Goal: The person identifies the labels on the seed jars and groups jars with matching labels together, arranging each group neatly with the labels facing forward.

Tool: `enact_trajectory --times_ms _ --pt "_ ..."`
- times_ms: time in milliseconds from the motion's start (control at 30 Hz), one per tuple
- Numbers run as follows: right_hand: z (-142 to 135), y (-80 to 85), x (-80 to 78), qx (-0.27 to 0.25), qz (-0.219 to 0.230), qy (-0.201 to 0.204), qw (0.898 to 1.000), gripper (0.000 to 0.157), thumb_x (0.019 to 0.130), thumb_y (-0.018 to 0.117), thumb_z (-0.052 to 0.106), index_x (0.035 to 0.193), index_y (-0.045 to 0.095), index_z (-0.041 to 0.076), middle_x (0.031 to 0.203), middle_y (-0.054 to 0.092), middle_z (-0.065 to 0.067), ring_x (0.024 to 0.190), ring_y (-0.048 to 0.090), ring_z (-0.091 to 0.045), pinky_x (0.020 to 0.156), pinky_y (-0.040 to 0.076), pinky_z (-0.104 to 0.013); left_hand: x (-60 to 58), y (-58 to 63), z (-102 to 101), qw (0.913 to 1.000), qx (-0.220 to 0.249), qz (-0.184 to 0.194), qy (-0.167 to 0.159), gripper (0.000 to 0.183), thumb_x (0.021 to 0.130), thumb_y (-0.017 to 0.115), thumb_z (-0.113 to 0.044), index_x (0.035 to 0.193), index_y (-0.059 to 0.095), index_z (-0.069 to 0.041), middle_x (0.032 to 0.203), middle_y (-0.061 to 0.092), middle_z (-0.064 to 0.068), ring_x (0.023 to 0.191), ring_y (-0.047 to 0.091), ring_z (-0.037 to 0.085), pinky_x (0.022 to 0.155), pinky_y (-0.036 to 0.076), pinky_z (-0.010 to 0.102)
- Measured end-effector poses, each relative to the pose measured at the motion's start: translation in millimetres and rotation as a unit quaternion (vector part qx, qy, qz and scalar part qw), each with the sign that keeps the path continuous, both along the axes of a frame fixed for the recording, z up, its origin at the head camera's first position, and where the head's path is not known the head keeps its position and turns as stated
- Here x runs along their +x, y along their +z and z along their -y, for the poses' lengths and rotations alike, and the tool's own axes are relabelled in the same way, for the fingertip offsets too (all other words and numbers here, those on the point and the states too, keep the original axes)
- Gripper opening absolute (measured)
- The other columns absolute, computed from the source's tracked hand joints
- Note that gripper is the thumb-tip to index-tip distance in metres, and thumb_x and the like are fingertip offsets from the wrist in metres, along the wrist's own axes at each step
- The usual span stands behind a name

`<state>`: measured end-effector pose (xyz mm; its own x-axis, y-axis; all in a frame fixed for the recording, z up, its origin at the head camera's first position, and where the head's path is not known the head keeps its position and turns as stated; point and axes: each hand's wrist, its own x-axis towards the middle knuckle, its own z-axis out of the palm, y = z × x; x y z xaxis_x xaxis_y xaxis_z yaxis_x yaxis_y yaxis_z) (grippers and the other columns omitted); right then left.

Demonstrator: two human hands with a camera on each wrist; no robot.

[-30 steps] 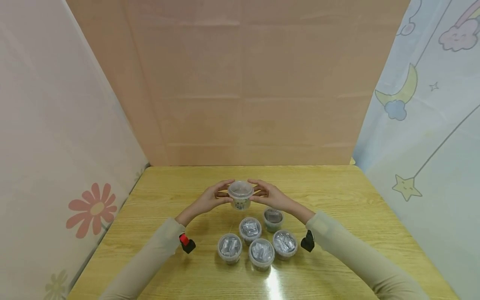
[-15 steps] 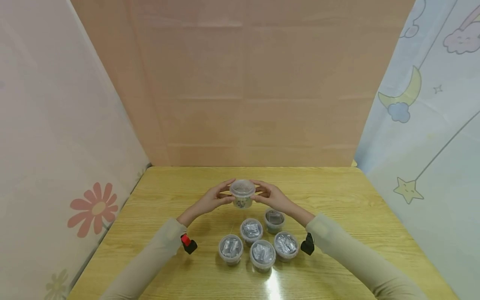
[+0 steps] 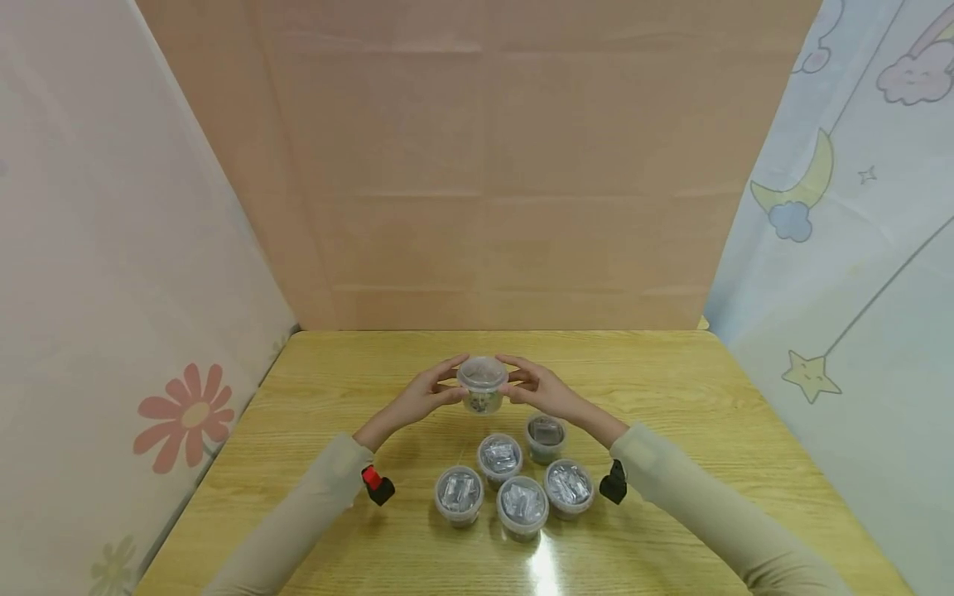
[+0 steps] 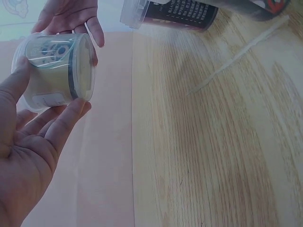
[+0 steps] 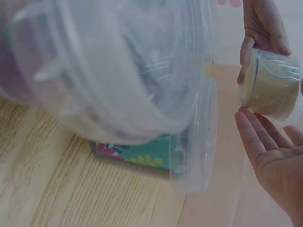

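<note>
A lidded clear plastic tub [image 3: 483, 387] is held upright over the back part of the table, between both hands. My left hand [image 3: 419, 401] grips its left side with thumb and fingers, and my right hand [image 3: 544, 392] holds the right side likewise. In the left wrist view, the tub [image 4: 51, 75] shows pale contents and a printed cartoon label. From the right wrist, fingertips rest at the edge of the tub [image 5: 271, 85]. Nearer to me stand several similar tubs, among them a front one [image 3: 522, 507] and a back right one [image 3: 546, 437], with silvery packets in their tops.
A wooden table [image 3: 328, 381] lies below, backed by a tan panel [image 3: 477, 190]. Patterned cloths hang left and right. A thin whitish strip [image 4: 236, 56] lies on the wood. One tub [image 5: 123, 71] looms close to the right wrist, with a teal-labelled tub [image 5: 147, 156] behind it.
Between the hands, the held tub has turned slightly, so its printed side looks different. Both hands stay in nearly the same place, and the standing tubs have not moved.
</note>
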<state>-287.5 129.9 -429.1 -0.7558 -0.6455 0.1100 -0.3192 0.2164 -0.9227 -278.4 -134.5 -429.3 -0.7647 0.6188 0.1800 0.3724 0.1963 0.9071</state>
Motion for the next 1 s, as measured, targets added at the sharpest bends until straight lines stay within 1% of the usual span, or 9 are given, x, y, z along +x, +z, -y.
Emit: enact_trajectory --times_ms 100,233,333,467,633,700,767,900,1000 --pt "-1 5.9 2.0 -0.006 0.007 0.002 1.0 0.059 0.094 0.055 0.014 0.145 0.027 0.004 0.13 0.048 -0.027 0.112 0.055 -0.038 0.088 0.049 -0.049 -0.4 0.6 -1 1.0 -0.006 0.001 0.0 0.062 0.094 0.055 -0.012 0.147 0.024 -0.007 0.141 0.037 0.024 0.108 0.059 0.037 0.088 0.051 0.036" --pt "-3 -0.2 -4.3 -0.002 0.008 0.004 1.0 0.059 0.095 0.054 0.017 0.146 0.027 0.007 0.131 0.048 -0.024 0.113 0.055 -0.035 0.089 0.049 -0.047 -1.3 2.0 -2 0.9999 -0.009 0.01 0.001 0.062 0.094 0.055 -0.012 0.147 0.023 -0.007 0.142 0.036 0.024 0.109 0.058 0.037 0.089 0.051 0.037" --pt "-4 -5.6 -11.1 0.004 0.006 0.004 1.0 0.058 0.095 0.054 0.018 0.146 0.028 0.011 0.132 0.049 -0.021 0.114 0.055 -0.033 0.09 0.05 -0.044 -2.8 2.6 -2 1.0 -0.006 0.008 0.002 0.061 0.094 0.054 -0.01 0.147 0.023 -0.005 0.141 0.037 0.025 0.108 0.058 0.037 0.089 0.051 0.038" --pt "-6 -7.8 -18.0 0.007 -0.002 0.005 1.0 0.058 0.094 0.055 0.02 0.146 0.028 0.013 0.132 0.049 -0.02 0.114 0.055 -0.034 0.089 0.05 -0.044 -4.6 4.4 -3 1.0 -0.004 -0.008 0.001 0.061 0.094 0.054 -0.008 0.146 0.023 -0.002 0.138 0.039 0.028 0.107 0.059 0.037 0.088 0.051 0.041" --pt "-6 -9.2 -24.8 0.018 -0.011 0.006 1.0 0.059 0.094 0.055 0.022 0.146 0.028 0.017 0.133 0.049 -0.02 0.113 0.056 -0.033 0.089 0.051 -0.043 -9.0 6.0 -3 0.9995 -0.021 -0.025 -0.002 0.06 0.094 0.053 -0.008 0.145 0.023 0.001 0.138 0.039 0.028 0.111 0.056 0.04 0.088 0.05 0.045" --pt "-6 -10.7 -27.6 0.023 -0.015 0.007 1.0 0.059 0.094 0.056 0.022 0.146 0.028 0.018 0.133 0.049 -0.019 0.112 0.057 -0.033 0.089 0.051 -0.041 -12.9 2.7 -3 0.9989 -0.031 -0.034 -0.001 0.06 0.094 0.052 -0.007 0.145 0.023 0.001 0.14 0.037 0.027 0.115 0.052 0.041 0.089 0.05 0.045" --pt "-6 -12.3 -29.9 0.027 -0.016 0.007 0.999 0.059 0.094 0.056 0.022 0.146 0.028 0.018 0.132 0.049 -0.019 0.111 0.057 -0.032 0.089 0.051 -0.04 -18.4 -4.0 -3 0.9984 -0.038 -0.04 0.003 0.06 0.095 0.052 -0.008 0.146 0.022 0.0 0.142 0.036 0.025 0.12 0.048 0.04 0.09 0.049 0.045" --pt "-7 -15.9 -33.8 0.03 -0.026 0.008 0.999 0.061 0.093 0.057 0.022 0.146 0.028 0.014 0.131 0.05 -0.019 0.11 0.059 -0.032 0.088 0.052 -0.039 -29.9 -18.8 -2 0.9979 -0.047 -0.041 0.015 0.06 0.095 0.053 -0.014 0.147 0.024 -0.01 0.143 0.037 0.017 0.124 0.045 0.036 0.093 0.047 0.046" --pt "-7 -17.2 -35.0 0.029 -0.035 0.01 0.999 0.062 0.093 0.057 0.022 0.146 0.027 0.01 0.131 0.05 -0.02 0.109 0.059 -0.032 0.088 0.052 -0.04 -35.2 -24.2 -2 0.9978 -0.051 -0.037 0.017 0.061 0.094 0.055 -0.019 0.147 0.026 -0.015 0.143 0.038 0.013 0.124 0.046 0.032 0.094 0.047 0.045"
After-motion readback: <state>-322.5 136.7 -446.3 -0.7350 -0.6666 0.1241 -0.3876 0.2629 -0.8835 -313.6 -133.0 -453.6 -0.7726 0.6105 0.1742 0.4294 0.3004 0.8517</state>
